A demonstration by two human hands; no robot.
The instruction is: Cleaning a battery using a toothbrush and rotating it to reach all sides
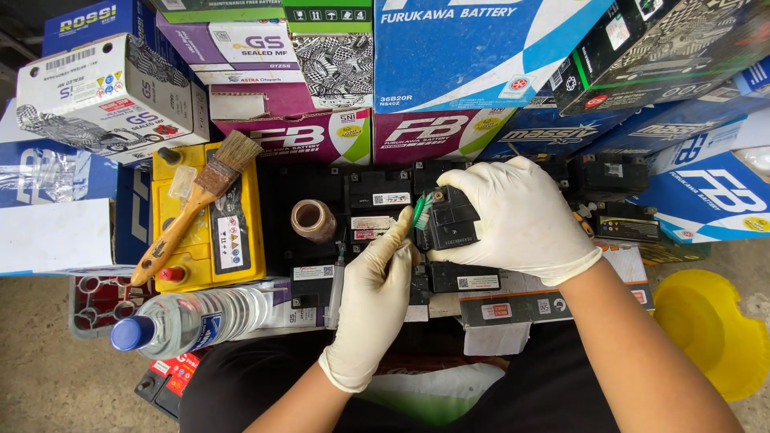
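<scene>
With the right hand clamping the small black battery and left-hand fingers pinching the green toothbrush, a slip at the terminal could tip it.

gloves – white | battery – yellow | bottle cap blue

One camera only, worn on the person's head, looks almost straight down and close over the gloved hands. The lap fills the near edge. The stacked cartons rise at the far side, the yellow battery lies left, and the yellow funnel sits right on the floor.
</scene>
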